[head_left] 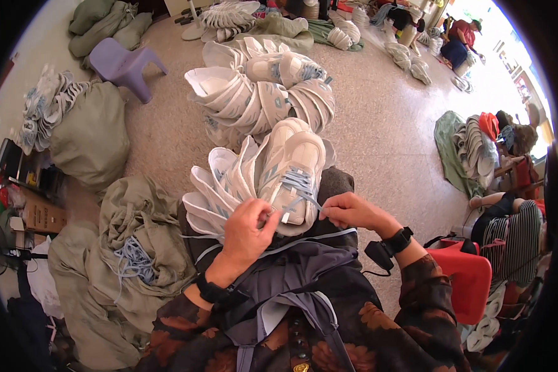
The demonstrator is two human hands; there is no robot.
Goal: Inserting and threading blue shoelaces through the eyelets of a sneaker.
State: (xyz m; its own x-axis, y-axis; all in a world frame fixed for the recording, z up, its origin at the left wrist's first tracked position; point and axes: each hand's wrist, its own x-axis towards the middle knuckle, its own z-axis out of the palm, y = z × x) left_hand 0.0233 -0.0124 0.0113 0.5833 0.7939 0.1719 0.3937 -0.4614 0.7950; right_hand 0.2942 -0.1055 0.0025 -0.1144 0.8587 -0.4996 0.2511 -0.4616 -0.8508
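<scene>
A white and beige sneaker (292,162) rests on my lap, its toe pointing away from me. Light blue shoelace (299,181) runs across its tongue. At the shoe's right side my right hand (356,212) is closed in a pinch on a lace end, drawn out from the eyelets. My left hand (248,226) is closed at the left edge of the shoe's collar, thumb and forefinger together; what sits between them is too small to make out. Several more shoe uppers (220,186) lean in a fanned row just left of the sneaker.
Beyond my knees stands a curved pile of sneakers (254,99). Left are a bundle of blue laces (135,257) on green cloth (93,273), a full sack (92,136) and a purple chair (121,65). A red stool (462,279) stands right. Another person (462,40) sits far right.
</scene>
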